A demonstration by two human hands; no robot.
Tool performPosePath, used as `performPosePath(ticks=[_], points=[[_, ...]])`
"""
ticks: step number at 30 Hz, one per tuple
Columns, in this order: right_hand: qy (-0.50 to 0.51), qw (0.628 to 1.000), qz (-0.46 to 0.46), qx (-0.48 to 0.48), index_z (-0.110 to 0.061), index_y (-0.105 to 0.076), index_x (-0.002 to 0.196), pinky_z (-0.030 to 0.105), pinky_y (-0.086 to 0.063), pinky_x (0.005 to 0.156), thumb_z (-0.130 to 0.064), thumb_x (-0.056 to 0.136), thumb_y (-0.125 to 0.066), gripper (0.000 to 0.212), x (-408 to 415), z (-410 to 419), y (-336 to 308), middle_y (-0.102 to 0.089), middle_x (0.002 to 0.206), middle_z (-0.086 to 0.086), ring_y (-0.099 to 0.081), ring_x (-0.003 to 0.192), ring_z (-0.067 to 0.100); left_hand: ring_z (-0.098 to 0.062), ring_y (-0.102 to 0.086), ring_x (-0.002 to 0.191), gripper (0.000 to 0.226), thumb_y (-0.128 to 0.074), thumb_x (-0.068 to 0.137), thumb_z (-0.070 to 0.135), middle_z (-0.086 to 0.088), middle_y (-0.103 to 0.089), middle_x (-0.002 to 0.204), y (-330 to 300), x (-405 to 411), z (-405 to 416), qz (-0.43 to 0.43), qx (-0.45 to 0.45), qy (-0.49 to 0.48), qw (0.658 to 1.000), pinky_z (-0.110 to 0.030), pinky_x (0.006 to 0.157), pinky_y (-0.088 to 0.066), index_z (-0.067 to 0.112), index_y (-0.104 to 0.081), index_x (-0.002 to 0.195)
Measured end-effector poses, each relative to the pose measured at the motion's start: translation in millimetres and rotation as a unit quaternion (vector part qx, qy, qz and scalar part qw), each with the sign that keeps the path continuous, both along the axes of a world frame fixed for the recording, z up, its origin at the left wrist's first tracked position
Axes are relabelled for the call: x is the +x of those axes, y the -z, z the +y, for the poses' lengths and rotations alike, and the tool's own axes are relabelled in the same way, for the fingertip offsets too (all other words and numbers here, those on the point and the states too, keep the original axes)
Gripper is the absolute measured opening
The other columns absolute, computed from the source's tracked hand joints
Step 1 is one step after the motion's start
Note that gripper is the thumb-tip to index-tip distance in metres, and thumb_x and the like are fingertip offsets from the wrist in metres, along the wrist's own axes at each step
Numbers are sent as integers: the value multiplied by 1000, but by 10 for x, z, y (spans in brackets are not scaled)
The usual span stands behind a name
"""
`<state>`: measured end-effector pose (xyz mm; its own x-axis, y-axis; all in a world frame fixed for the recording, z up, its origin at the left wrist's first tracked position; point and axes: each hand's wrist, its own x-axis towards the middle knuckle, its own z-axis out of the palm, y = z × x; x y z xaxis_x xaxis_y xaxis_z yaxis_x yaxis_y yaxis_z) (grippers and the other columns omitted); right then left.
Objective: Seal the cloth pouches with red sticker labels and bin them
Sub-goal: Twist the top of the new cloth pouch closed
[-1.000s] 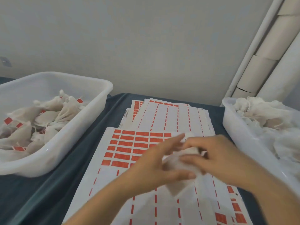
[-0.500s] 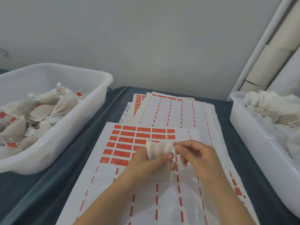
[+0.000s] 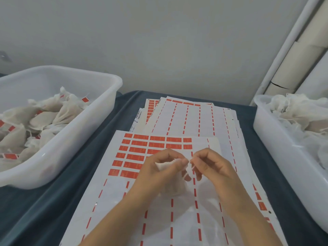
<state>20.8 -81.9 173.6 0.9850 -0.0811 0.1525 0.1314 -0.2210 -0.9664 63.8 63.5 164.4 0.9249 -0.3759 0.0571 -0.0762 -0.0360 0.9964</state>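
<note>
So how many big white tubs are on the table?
2. One tub sits on the left, holding pouches with red stickers. The other tub sits on the right, full of plain white pouches, partly cut off by the picture's edge.

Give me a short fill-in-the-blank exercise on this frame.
1. The left hand grips a cloth ____.
2. The stickers left on the top sheet are ____ in colour.
3. Pouches bearing stickers lie in the bin on the ____ side.
4. The right hand pinches the pouch's ____.

Missing words: pouch; red; left; string
</note>
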Motion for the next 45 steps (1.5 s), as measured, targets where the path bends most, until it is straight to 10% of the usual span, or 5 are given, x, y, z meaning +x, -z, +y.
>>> performPosePath(ticks=[9,21,27,32,45], points=[[12,937,-16,348,-21,-66,70,20,-54,67,-23,81,-50,19,-15,-91,-46,-60,66,-1,-59,62,10,-1,-62,85,19,-62,64,50,18,-68,85,-35,11,-20,-11,-25,-30,999,-7,59,-47,40,-67,80],[-99,967,-29,231,-19,-68,74,20,-45,47,-47,68,-73,29,-37,-61,-69,-66,69,-1,-56,45,9,-5,-50,44,56,-33,75,67,4,-68,64,16,-36,15,161,39,187,968,-14,45,-38,29,-73,83],[-207,972,51,98,-18,-67,77,16,-43,42,-24,86,-63,12,-89,94,-56,-67,70,-4,-61,53,9,-5,-45,39,41,-65,75,44,-6,-71,100,103,171,137,252,-255,81,930,-13,37,-31,15,-70,103],[-117,985,129,5,-20,-63,79,13,-47,55,-24,88,-55,13,-13,58,4,-66,69,-10,-60,61,3,-6,-37,37,23,-70,72,26,0,-55,62,22,210,322,328,-402,41,854,-13,32,-32,9,-72,87],[25,988,-80,-127,-27,-51,93,1,-43,75,-36,87,-44,13,-11,169,169,-65,90,-20,-60,92,-7,-1,-34,39,33,-42,94,26,16,-41,44,-65,-20,73,110,161,177,965,-12,43,-30,20,-46,61]])
